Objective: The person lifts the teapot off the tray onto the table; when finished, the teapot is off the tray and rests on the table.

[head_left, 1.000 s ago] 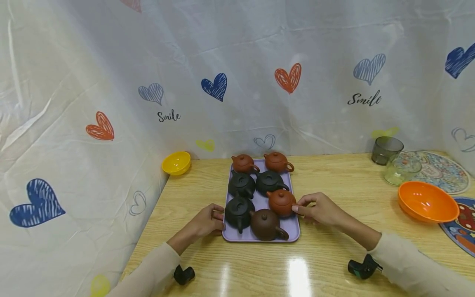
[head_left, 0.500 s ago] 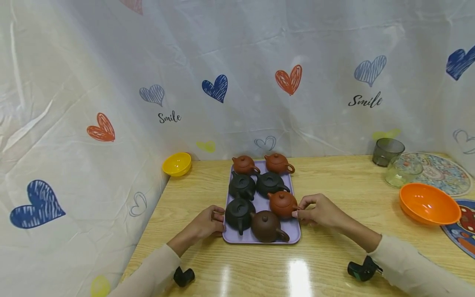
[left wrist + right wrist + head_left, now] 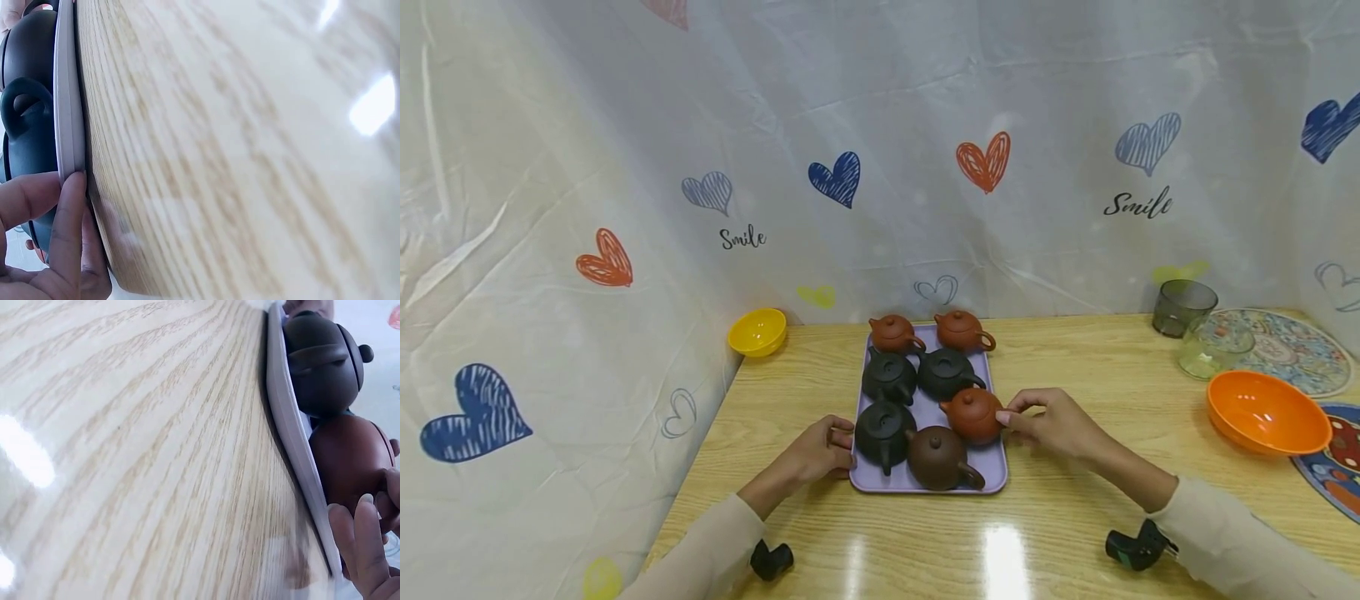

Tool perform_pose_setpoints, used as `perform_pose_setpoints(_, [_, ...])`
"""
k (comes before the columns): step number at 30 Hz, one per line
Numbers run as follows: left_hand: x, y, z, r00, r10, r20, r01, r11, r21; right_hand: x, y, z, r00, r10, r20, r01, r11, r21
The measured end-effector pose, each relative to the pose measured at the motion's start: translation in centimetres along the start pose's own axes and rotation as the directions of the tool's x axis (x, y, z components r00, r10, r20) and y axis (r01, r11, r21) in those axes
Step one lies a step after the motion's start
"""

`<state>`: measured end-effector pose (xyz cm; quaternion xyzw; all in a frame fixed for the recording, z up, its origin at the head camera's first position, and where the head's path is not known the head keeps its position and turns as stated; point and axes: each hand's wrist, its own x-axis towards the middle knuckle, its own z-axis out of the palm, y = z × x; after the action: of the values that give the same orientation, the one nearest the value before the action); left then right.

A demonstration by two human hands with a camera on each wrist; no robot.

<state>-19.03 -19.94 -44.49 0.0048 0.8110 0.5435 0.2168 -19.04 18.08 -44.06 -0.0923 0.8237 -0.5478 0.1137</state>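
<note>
A lilac tray (image 3: 868, 477) lies on the table with several small teapots on it. My left hand (image 3: 817, 447) pinches the tray's left rim between thumb and fingers. Beside it stands a black teapot (image 3: 882, 429), and next to that a dark brown teapot (image 3: 936, 458). At the tray's right side, my right hand (image 3: 1051, 425) pinches the handle end of a reddish-brown teapot (image 3: 973, 417), whose handle the fingers hide. In the right wrist view this reddish-brown teapot (image 3: 350, 459) sits just inside the rim. Behind are two more black teapots (image 3: 889, 375) and two reddish-brown ones (image 3: 958, 330).
A yellow bowl (image 3: 757, 332) stands at the back left. To the right are an orange bowl (image 3: 1266, 412), a dark glass (image 3: 1182, 308), a greenish glass (image 3: 1213, 346) and two patterned mats (image 3: 1318, 358). A heart-printed curtain (image 3: 910, 108) hangs behind the table.
The reddish-brown teapot in my right hand has turned slightly, its spout coming nearer and its handle end moving away. My left hand and the tray have stayed put.
</note>
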Motion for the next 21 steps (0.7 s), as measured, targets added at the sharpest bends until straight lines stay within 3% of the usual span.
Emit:
perform_pose_setpoints(9, [0.1,0.2,0.1,1.0,0.002,-0.004,-0.002,1.0,0.002,-0.4,0.0,-1.6,0.999,-0.034,-0.017,0.034,0.999,-0.006])
perform_pose_setpoints(21, [0.0,0.0,0.2,1.0,-0.006,-0.015,0.006,1.0,-0.006,-0.8,-0.4,-4.6,0.999,0.025,-0.047,-0.019,0.993,0.113])
